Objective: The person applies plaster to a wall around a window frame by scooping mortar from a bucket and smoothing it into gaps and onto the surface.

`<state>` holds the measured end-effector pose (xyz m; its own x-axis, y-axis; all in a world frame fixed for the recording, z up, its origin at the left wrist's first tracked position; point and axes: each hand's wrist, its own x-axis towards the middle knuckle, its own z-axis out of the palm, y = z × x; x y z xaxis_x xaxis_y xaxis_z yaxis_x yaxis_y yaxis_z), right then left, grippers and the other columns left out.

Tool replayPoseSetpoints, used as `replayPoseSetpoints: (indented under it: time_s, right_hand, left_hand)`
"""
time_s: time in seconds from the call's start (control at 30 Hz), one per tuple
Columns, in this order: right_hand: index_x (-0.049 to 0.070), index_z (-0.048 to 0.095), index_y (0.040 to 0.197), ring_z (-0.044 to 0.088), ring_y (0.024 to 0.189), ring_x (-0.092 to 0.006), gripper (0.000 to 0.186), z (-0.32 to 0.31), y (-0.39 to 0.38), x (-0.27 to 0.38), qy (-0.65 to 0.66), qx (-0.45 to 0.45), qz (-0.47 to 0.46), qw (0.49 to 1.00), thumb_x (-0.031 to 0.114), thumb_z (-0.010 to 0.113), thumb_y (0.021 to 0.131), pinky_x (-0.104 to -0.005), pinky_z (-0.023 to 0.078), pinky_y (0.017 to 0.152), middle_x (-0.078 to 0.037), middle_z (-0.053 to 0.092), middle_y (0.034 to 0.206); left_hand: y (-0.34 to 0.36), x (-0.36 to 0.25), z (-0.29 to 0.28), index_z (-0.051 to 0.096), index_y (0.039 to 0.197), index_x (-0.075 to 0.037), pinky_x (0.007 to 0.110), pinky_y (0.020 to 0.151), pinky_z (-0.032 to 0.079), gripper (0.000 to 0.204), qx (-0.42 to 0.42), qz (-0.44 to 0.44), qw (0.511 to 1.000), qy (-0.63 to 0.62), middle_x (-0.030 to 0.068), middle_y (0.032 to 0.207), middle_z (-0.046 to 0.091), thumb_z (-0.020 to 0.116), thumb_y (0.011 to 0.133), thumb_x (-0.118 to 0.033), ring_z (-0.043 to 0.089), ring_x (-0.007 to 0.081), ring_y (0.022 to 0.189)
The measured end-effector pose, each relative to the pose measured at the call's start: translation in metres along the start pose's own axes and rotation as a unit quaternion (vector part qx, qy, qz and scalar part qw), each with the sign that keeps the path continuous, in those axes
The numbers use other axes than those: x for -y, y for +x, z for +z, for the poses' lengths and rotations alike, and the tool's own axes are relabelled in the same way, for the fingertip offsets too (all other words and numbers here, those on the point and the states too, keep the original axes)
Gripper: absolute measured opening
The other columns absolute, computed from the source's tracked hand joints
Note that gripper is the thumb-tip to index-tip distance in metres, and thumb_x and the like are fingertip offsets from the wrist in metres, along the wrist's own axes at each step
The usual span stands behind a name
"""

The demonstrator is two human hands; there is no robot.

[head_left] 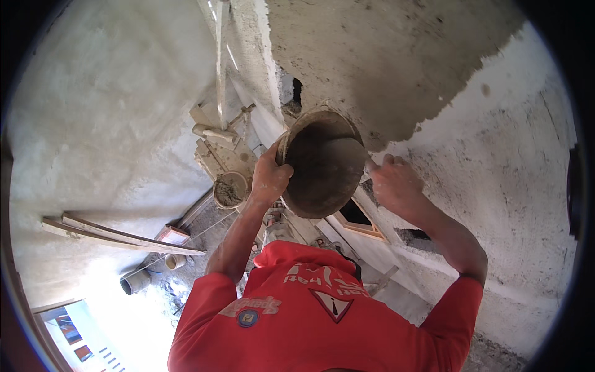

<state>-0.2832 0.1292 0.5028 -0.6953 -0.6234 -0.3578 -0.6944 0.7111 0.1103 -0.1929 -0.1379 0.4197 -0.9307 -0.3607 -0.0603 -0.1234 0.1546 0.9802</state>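
A round, mortar-smeared bucket (322, 192) is tipped up in front of the wall, its dark mouth facing me and grey residue inside. My left hand (271, 177) grips its left rim, with the thumb over the edge. Beside the right rim, my right hand (396, 183) is closed with the fingers curled. Whatever it may hold is hidden or blends into the grey of the bucket. Behind the bucket, the wall carries a darker, wet-looking patch of plaster (396, 62) with a ragged lower edge above paler wall (496, 155).
Lower left of the bucket, a second bucket (230, 190) of mortar stands by mortar-covered boards (214, 158). A tall wooden batten (220, 68) rises behind them. Long planks (124, 234) lean at left. Farther below lie overturned pails (134, 282). A wood-framed opening (359, 217) is below right.
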Motion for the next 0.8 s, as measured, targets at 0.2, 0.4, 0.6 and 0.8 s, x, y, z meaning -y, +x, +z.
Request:
replayPoseSetpoints:
  time_s: [0.2, 0.4, 0.6, 0.8]
  right_hand:
    - [0.004, 0.057, 0.127, 0.066, 0.098, -0.0319, 0.042, 0.062, -0.021, -0.004, -0.127, -0.151, -0.033, 0.98, 0.016, 0.06, 0.087, -0.0418, 0.053, 0.082, -0.017, 0.068, 0.099]
    - [0.006, 0.054, 0.131, 0.064, 0.097, -0.0354, 0.043, 0.048, -0.094, -0.018, -0.036, -0.008, -0.062, 0.997, 0.015, 0.055, 0.09, -0.0479, 0.052, 0.085, -0.019, 0.064, 0.103]
    - [0.0, 0.058, 0.115, 0.067, 0.089, -0.0429, 0.033, 0.052, -0.082, -0.024, 0.269, -0.041, 0.006, 0.962, 0.024, 0.058, 0.093, -0.0502, 0.054, 0.083, -0.025, 0.067, 0.093]
    - [0.0, 0.063, 0.105, 0.068, 0.088, -0.0396, 0.026, 0.038, -0.113, -0.055, 0.148, -0.001, 0.017, 0.989, 0.021, 0.056, 0.092, -0.0505, 0.053, 0.08, -0.021, 0.069, 0.086]
  left_hand:
    - [-0.025, -0.044, 0.043, 0.057, 0.134, -0.002, 0.035, 0.09, 0.05, 0.062, 0.042, 0.004, 0.998, 0.055, 0.0185, 0.1, 0.072, 0.057, 0.073, -0.004, 0.068, 0.0259, 0.093]
    - [-0.04, -0.037, 0.066, 0.058, 0.133, -0.004, 0.036, 0.088, 0.05, 0.06, 0.071, -0.003, 0.996, 0.048, 0.0189, 0.096, 0.072, 0.057, 0.073, -0.004, 0.069, 0.0273, 0.091]
    - [-0.041, -0.056, 0.078, 0.059, 0.13, 0.002, 0.034, 0.085, 0.05, 0.059, 0.12, 0.005, 0.991, 0.064, 0.0151, 0.095, 0.071, 0.056, 0.071, 0.0, 0.065, 0.0201, 0.087]
    - [-0.031, -0.04, 0.077, 0.059, 0.128, 0.003, 0.036, 0.083, 0.051, 0.056, 0.107, 0.019, 0.988, 0.109, 0.0179, 0.091, 0.071, 0.058, 0.072, -0.004, 0.066, 0.0227, 0.083]
